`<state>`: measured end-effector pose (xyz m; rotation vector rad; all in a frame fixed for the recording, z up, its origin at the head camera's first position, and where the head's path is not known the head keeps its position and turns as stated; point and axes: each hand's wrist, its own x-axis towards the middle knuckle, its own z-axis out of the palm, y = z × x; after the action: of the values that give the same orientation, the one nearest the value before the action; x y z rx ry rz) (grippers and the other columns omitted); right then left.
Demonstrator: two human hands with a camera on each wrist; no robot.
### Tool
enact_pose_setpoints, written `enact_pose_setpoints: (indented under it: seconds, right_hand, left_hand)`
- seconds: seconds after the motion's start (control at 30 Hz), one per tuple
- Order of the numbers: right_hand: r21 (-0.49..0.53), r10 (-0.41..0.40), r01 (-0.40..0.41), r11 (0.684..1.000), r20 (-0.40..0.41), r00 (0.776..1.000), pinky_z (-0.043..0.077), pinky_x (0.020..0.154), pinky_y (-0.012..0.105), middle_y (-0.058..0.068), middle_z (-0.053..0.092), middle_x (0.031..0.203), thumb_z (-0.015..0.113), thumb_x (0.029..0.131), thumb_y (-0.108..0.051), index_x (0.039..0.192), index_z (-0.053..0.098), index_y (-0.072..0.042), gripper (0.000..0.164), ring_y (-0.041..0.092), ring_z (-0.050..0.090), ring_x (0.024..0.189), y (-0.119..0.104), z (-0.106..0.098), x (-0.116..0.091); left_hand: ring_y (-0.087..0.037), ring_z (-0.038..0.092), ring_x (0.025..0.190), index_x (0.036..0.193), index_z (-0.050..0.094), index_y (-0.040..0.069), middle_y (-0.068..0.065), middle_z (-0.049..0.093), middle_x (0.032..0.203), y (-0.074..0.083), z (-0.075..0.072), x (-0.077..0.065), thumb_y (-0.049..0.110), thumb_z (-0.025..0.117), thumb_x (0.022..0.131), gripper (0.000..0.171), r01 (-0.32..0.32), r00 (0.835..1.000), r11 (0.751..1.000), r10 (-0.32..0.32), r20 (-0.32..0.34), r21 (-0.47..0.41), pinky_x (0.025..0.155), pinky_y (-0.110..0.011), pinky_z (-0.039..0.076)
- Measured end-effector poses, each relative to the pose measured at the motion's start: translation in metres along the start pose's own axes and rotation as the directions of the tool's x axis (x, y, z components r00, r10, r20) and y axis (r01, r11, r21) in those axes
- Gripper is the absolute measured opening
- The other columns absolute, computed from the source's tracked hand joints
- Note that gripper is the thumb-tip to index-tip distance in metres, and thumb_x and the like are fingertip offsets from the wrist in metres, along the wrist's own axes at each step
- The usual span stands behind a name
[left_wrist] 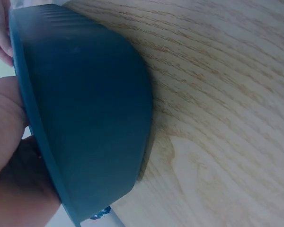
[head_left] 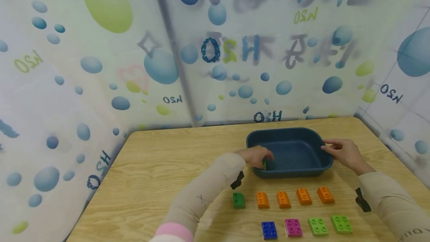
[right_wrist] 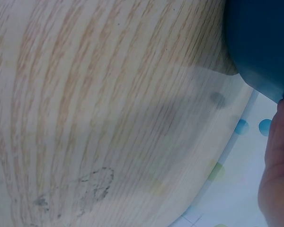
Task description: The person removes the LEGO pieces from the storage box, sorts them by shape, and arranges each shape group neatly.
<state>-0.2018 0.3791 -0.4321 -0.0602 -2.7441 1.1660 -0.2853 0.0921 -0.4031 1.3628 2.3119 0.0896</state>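
Observation:
A dark blue plastic basin [head_left: 289, 154] stands on the wooden table. My left hand [head_left: 258, 156] reaches over its left rim, fingers curled down inside around a green toy brick [head_left: 264, 165], which is mostly hidden by the hand. In the left wrist view the basin's outer wall [left_wrist: 90, 104] fills the middle, with part of the left hand [left_wrist: 7, 123] over the rim. My right hand [head_left: 347, 155] pinches the basin's right rim between thumb and fingers. The right wrist view catches that hand [right_wrist: 279, 165] at the edge, beside the basin [right_wrist: 265, 42].
In front of the basin lies a row with a dark green brick [head_left: 239, 200] and several orange bricks [head_left: 283, 199]. Nearer are a blue brick [head_left: 269, 230], a magenta brick [head_left: 293, 227] and two lime green bricks [head_left: 317, 226]. A patterned curtain [head_left: 215, 85] hangs behind the table.

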Motion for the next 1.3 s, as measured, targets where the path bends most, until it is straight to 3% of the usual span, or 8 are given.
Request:
enact_pose_setpoints:
  seconds: [0.4,0.77,1.1,1.3]
  right_hand:
    - [0.010,0.027,-0.028,1.000,0.013,1.000,0.049,0.053,0.029,0.009,0.060,0.074,0.055,0.088,-0.030,0.117,0.050,0.013,0.052,0.015,0.050,0.055,0.000,0.000,0.000]
    - [0.006,0.033,-0.033,0.999,0.012,0.999,0.049,0.053,0.028,0.010,0.060,0.076,0.054,0.087,-0.034,0.117,0.050,0.012,0.055,0.013,0.050,0.056,0.001,0.000,0.000]
    - [0.005,0.035,-0.035,0.999,0.005,0.999,0.049,0.053,0.029,0.010,0.060,0.076,0.054,0.088,-0.032,0.117,0.050,0.012,0.053,0.013,0.049,0.055,0.000,0.000,0.000]
    - [0.015,0.044,-0.044,0.999,0.006,0.999,0.048,0.053,0.029,0.012,0.061,0.077,0.056,0.087,-0.029,0.117,0.050,0.012,0.052,0.011,0.047,0.054,-0.002,0.000,0.000]
  left_hand:
    - [-0.009,0.051,0.100,0.116,0.058,0.013,0.000,0.056,0.111,0.003,0.002,0.010,-0.002,0.059,0.080,0.039,0.031,0.999,0.999,-0.031,0.032,0.017,0.078,-0.016,0.041]
    - [-0.009,0.054,0.095,0.114,0.058,0.011,-0.001,0.059,0.106,0.002,0.011,0.023,0.005,0.062,0.081,0.033,-0.055,0.996,0.993,0.048,-0.079,-0.102,0.075,-0.014,0.041]
    - [-0.008,0.054,0.095,0.113,0.058,0.011,0.000,0.059,0.105,0.001,0.018,0.030,0.008,0.064,0.081,0.033,-0.047,0.988,0.978,0.016,-0.153,-0.202,0.076,-0.013,0.040]
    - [-0.006,0.050,0.097,0.114,0.059,0.014,0.004,0.056,0.110,-0.009,0.023,0.039,0.024,0.065,0.081,0.035,-0.100,0.980,0.985,0.073,-0.188,-0.137,0.082,-0.016,0.038]
